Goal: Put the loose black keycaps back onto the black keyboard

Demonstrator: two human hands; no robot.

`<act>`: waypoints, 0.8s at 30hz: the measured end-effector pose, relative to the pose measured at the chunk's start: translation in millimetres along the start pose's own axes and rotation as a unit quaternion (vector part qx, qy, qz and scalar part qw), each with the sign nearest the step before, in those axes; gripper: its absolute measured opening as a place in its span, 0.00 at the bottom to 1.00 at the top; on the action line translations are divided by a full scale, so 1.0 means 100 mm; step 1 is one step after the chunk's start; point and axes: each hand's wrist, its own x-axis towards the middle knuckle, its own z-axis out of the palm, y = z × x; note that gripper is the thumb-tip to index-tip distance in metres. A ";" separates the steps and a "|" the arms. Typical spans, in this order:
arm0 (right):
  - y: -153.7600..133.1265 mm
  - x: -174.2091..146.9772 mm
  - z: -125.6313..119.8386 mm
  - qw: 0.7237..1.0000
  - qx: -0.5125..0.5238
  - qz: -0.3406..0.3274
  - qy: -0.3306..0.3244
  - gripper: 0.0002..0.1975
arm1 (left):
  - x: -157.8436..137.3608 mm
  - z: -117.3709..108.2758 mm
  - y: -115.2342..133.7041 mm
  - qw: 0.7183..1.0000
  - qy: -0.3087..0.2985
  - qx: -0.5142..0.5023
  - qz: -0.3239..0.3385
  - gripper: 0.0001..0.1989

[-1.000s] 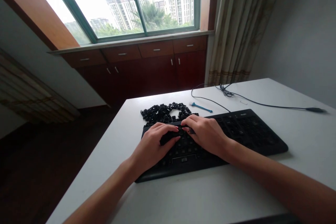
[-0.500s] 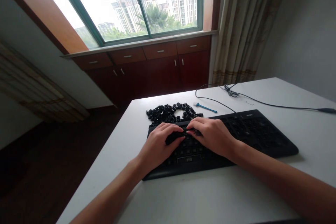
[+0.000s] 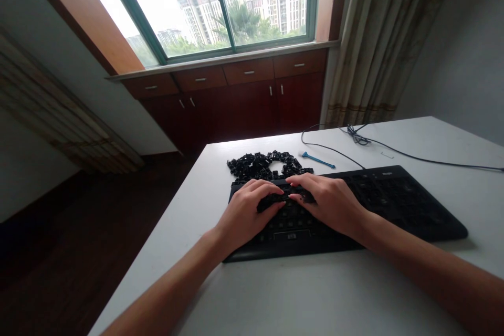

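Observation:
A black keyboard (image 3: 413,205) lies on the white table, many of its keycaps off and the bare key sockets showing. Over its left half, my left hand (image 3: 252,207) has thumb and index finger drawn together in a pinch. Facing it, my right hand (image 3: 328,199) is curled, its thumb and index fingertips close to the left ones. Something small and dark is between the fingertips, too small to name. Just behind the keyboard sits a pile of loose black keycaps (image 3: 252,167), partly in a ring.
A blue brush-like tool (image 3: 318,160) with a pale end lies behind the keyboard. The black cable (image 3: 417,155) runs across the back of the white table (image 3: 177,210), with a tangle (image 3: 356,135). A thin bent wire (image 3: 387,155) lies near it.
The view has shifted, so the table and keyboard appear a little farther right. Both hands stay over the same part of the keyboard, with only slight finger movement.

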 end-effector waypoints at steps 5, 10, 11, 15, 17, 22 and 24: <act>0.00 -0.02 0.00 1.000 0.021 -0.008 0.011 0.16 | 0.00 0.00 -0.01 1.000 0.001 0.001 0.000 0.08; -0.06 0.00 -0.07 0.992 0.106 -0.004 0.074 0.13 | -0.01 0.00 0.00 1.000 0.013 -0.004 0.001 0.08; -0.09 0.01 -0.11 0.985 0.145 0.007 0.090 0.12 | -0.01 0.00 0.00 1.000 0.015 -0.006 0.002 0.08; -0.17 0.07 -0.31 0.920 0.360 0.120 0.095 0.12 | -0.01 -0.01 0.03 1.000 0.009 -0.005 0.005 0.10; -0.18 0.10 -0.38 0.847 0.492 0.191 0.071 0.15 | -0.01 -0.01 0.03 1.000 0.007 -0.004 0.009 0.12; -0.16 0.15 -0.43 0.681 0.676 0.277 0.055 0.15 | -0.02 -0.01 0.03 1.000 0.005 -0.005 0.019 0.13; -0.15 0.16 -0.42 0.656 0.693 0.294 0.054 0.15 | -0.03 -0.01 0.02 1.000 0.005 -0.004 0.019 0.13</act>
